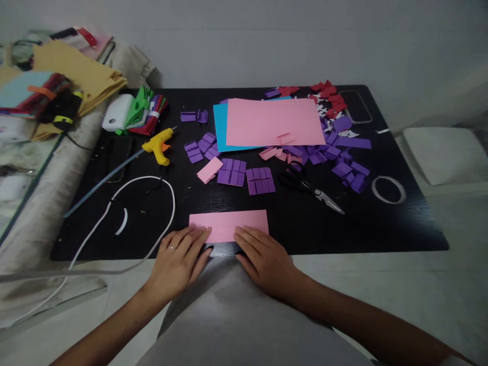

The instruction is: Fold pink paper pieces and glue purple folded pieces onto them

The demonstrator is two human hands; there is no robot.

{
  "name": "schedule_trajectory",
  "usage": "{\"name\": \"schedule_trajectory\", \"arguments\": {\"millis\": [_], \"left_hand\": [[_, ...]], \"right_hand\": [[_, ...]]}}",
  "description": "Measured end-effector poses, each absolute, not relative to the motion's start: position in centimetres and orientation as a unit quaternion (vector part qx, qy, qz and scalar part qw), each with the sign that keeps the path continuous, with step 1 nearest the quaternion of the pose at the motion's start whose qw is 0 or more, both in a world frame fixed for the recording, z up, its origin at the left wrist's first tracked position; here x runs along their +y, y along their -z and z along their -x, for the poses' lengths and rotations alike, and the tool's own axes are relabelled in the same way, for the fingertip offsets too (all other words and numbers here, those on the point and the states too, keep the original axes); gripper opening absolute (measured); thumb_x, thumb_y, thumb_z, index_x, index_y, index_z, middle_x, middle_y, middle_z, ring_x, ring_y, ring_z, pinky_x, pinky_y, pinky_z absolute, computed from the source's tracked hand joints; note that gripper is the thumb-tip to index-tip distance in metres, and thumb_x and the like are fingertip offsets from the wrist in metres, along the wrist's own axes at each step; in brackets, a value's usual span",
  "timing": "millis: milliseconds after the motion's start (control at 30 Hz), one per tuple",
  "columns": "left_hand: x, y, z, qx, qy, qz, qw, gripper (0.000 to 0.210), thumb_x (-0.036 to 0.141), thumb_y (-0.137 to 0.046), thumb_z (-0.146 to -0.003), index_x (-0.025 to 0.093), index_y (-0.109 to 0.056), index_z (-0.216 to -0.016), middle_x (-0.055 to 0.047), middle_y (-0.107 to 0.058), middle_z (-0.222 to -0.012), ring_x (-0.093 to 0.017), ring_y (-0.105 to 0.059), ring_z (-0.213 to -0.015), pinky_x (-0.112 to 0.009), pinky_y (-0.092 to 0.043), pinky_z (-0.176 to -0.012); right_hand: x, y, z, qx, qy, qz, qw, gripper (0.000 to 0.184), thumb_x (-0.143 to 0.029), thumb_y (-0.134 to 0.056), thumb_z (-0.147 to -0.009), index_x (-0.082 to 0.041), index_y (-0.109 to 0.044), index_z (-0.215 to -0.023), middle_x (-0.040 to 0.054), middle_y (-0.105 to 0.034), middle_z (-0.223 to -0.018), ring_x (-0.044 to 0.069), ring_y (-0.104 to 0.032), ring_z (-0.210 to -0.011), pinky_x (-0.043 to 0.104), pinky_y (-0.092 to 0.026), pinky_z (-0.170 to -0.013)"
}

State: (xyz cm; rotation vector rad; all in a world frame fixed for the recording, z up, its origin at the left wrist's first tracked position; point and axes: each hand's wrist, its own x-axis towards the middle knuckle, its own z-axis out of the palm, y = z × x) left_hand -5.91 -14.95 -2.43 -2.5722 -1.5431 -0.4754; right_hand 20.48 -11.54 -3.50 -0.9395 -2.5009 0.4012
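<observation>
A pink paper strip [223, 226] lies flat on the black table [320, 231] near its front edge. My left hand [181, 254] presses its outstretched fingers on the strip's left part, and a ring shows on one finger. On the right part rest the extended fingers of my right hand [263, 254]. Beyond the strip are purple folded paper pieces [260, 180] and a small pink folded piece [209, 170]. Black-handled scissors [320, 194] lie to the right, blades slightly parted. Farther back, a large pink sheet [272, 122] covers most of a blue sheet [220, 127].
A yellow glue gun [159, 146] with a long glue stick and a looped white cable [173, 198] occupy the left side. Purple, red and white scraps [331, 99] pile at the back right. A roll of tape [389, 189] lies near the right edge. Bundled papers [150, 112] sit back left.
</observation>
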Motion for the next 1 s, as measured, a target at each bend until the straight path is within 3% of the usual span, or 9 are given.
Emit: {"name": "schedule_trajectory", "arguments": {"millis": [300, 433, 633, 1000], "left_hand": [[-15.6, 1.9, 7.7, -0.556, 0.163, 0.814, 0.035, 0.036, 0.027, -0.062, -0.100, 0.013, -0.062, -0.133, -0.014, -0.074, -0.114, -0.034, -0.066, -0.112, -0.047, -0.048, -0.097], [-15.2, 2.5, 4.4, -0.565, 0.167, 0.807, 0.029, 0.042, 0.028, -0.059, -0.101, 0.010, -0.059, -0.139, -0.017, -0.071, -0.130, -0.034, -0.063, -0.120, -0.046, -0.045, -0.101], [-14.6, 3.6, 0.5, -0.524, 0.199, 0.828, 0.021, 0.038, 0.030, -0.055, -0.104, 0.012, -0.065, -0.136, -0.012, -0.074, -0.132, -0.031, -0.064, -0.123, -0.044, -0.040, -0.106], [-15.7, 2.9, 7.4, -0.554, 0.152, 0.816, 0.057, 0.042, 0.023, -0.060, -0.101, 0.010, -0.058, -0.141, -0.015, -0.073, -0.131, -0.035, -0.063, -0.120, -0.047, -0.044, -0.101]], "right_hand": [[-11.5, 3.6, -20.6, -0.903, -0.161, 0.338, 0.209, 0.043, -0.031, -0.052, -0.107, -0.007, -0.062, -0.141, 0.0144, -0.066, -0.146, 0.026, -0.061, -0.137, 0.044, -0.053, -0.116], [-11.6, 3.6, -20.4, -0.906, -0.153, 0.337, 0.204, 0.043, -0.032, -0.053, -0.106, -0.006, -0.063, -0.140, 0.0156, -0.067, -0.145, 0.028, -0.062, -0.135, 0.045, -0.053, -0.115], [-11.6, 3.8, -20.3, -0.904, -0.131, 0.346, 0.214, 0.044, -0.030, -0.053, -0.105, -0.003, -0.063, -0.139, 0.0196, -0.070, -0.138, 0.031, -0.066, -0.127, 0.047, -0.058, -0.107], [-11.3, 3.8, -20.5, -0.901, -0.171, 0.346, 0.196, 0.047, -0.033, -0.057, -0.104, -0.007, -0.059, -0.143, 0.0183, -0.066, -0.144, 0.031, -0.062, -0.131, 0.048, -0.056, -0.109]]}}
